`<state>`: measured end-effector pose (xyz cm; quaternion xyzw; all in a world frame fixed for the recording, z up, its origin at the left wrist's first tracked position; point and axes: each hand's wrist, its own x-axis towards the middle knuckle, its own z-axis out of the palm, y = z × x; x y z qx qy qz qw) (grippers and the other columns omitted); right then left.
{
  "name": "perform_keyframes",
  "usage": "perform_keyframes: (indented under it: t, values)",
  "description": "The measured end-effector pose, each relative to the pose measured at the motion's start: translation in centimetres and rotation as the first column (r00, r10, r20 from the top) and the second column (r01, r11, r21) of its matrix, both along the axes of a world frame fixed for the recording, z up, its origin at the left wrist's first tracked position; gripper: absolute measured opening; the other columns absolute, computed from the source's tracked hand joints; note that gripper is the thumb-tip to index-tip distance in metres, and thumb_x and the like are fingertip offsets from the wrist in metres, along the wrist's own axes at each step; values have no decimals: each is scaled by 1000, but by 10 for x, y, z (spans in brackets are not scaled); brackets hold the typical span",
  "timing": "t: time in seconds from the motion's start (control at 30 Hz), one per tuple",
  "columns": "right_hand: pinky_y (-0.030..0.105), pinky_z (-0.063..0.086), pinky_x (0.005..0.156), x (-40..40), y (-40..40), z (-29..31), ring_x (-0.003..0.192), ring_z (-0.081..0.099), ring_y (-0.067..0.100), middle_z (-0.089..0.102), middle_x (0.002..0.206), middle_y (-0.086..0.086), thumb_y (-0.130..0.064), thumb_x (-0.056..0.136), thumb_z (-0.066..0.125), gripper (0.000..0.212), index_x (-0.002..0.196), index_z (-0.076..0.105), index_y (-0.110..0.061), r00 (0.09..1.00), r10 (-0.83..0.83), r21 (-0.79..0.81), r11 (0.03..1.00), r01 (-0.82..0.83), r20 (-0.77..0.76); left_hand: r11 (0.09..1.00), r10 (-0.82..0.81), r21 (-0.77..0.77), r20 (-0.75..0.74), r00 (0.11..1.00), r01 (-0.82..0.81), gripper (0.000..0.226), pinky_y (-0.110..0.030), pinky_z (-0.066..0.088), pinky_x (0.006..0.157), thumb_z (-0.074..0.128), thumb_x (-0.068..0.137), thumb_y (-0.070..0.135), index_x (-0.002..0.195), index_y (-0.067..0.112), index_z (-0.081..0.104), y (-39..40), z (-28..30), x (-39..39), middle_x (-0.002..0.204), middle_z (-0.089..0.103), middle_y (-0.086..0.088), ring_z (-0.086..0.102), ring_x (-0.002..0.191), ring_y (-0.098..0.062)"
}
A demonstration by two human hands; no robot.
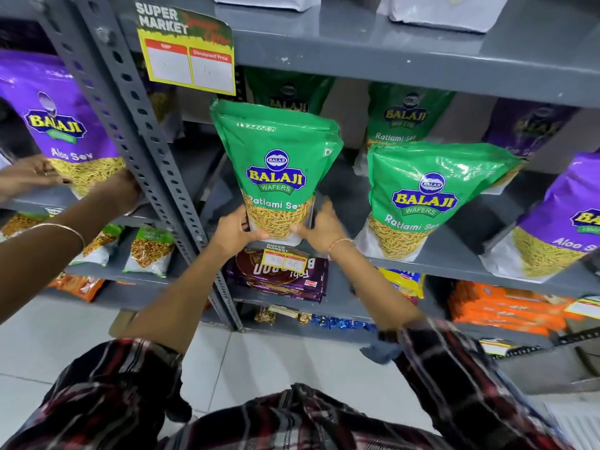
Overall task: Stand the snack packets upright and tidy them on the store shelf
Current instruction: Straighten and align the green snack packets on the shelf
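Glossy green plastic Ratlami Sev packet [276,170] upright at front edge of grey metal shelf [454,258]. Left hand [235,230] and right hand [319,230] clasping bottom corners, fingers [250,235] curled on. Likely light, crinkly, slippery, contents crushable; best gripped low at stiff base seam.

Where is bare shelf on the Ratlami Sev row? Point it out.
Bare shelf lies between the held Ratlami Sev packet and the next Ratlami Sev packet, and behind them. The left hand and right hand crowd the held packet's base.

Single head-worn wide-angle view, looking forward and down, close to shelf [422,264]
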<state>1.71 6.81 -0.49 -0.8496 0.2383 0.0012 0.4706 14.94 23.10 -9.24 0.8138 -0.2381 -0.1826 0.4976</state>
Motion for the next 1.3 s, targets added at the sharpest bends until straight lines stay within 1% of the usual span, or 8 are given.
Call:
perform_keyframes:
  t: [0.13,0.2,0.27,0.37,0.6,0.8,1.13,1.3]
  values:
    - [37,38,66,-24,-2,92,100,58,40,61,110,26,-35,85,62,52,115,43,2,978,-30,-583,799,147,207,1000,0,10,1,1000,0,71,-29,44,98,83,66,16,127,16,48,1,0,0,126,63,-4,60,110,-15]
    - [33,27,60,-24,-3,128,87,62,41,66,94,23,-27,82,66,34,98,50,-1,905,-15,-692,639,336,426,1000,1,23,3,1000,-1,70,-32,45,99,83,65,17,126,18,49,1,0,1,125,64,-4,61,109,-15]
    - [37,36,66,-10,-5,142,96,60,40,64,103,23,-22,83,66,34,103,49,0,933,15,-737,617,275,360,999,8,40,1,1000,-8,69,-37,45,102,83,65,18,125,19,49,1,0,1,126,64,-5,62,111,-16]
    - [43,47,82,12,-13,139,104,58,43,62,109,27,-16,85,63,34,113,53,-1,984,83,-769,636,69,157,997,12,71,8,1000,-13,67,-41,45,104,83,65,19,124,19,50,1,2,2,124,66,-5,62,111,-18]
    - [42,49,80,23,-26,129,101,59,45,64,106,28,-13,85,60,27,111,60,-8,962,-20,-741,633,223,273,988,-13,155,59,998,4,64,-27,42,92,82,67,18,124,14,53,-5,9,5,121,67,-9,61,104,-15]
    - [45,44,92,51,17,145,110,58,33,63,116,15,-46,82,61,52,117,50,-10,946,284,-842,539,-23,156,978,20,205,96,995,-39,68,-27,38,92,83,66,22,125,15,53,-8,9,2,124,65,-11,61,112,-22]
    - [37,47,84,64,17,144,100,63,31,71,103,9,-43,86,56,31,109,62,-24,919,308,-795,606,9,245,981,17,191,107,994,-38,70,-32,40,100,83,66,29,127,16,51,-3,15,-4,126,64,-9,60,115,-23]
    - [45,22,111,0,-29,139,129,43,20,52,137,0,-46,84,55,53,131,45,-24,925,319,-858,513,17,208,996,7,85,35,999,-10,101,-28,36,103,80,73,23,148,11,13,4,18,-18,148,36,-3,38,132,-18]
